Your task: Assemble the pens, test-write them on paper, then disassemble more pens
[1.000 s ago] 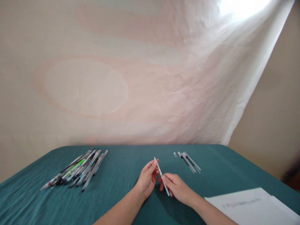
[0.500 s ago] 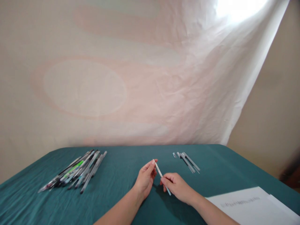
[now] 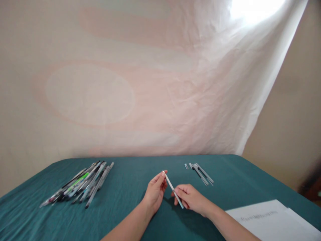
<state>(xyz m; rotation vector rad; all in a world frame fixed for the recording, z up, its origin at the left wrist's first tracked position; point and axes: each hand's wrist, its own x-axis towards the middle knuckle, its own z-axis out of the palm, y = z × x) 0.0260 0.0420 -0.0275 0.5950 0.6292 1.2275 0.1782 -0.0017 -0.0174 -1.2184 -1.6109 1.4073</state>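
Observation:
A slim white pen [image 3: 170, 182] with a pale blue lower end slants between my two hands above the green cloth. My left hand [image 3: 155, 191] pinches its upper end between thumb and fingers. Lower down the barrel, my right hand [image 3: 188, 198] grips it with thumb and forefinger, and the pale blue end sticks out below. Whether the upper end carries a cap or a bare tip is hidden by my left fingers.
A heap of pens [image 3: 82, 184], one bright green, lies on the left of the green-covered table [image 3: 130, 180]. Right of centre are several clear pens [image 3: 202, 174] and a small clear cap [image 3: 186, 166]. Paper with scribbled marks [image 3: 268, 221] covers the near right. A pale curtain hangs behind.
My right hand has shifted very slightly to the right and up along the pen. The pen's turn is small, and my left hand keeps its pinch.

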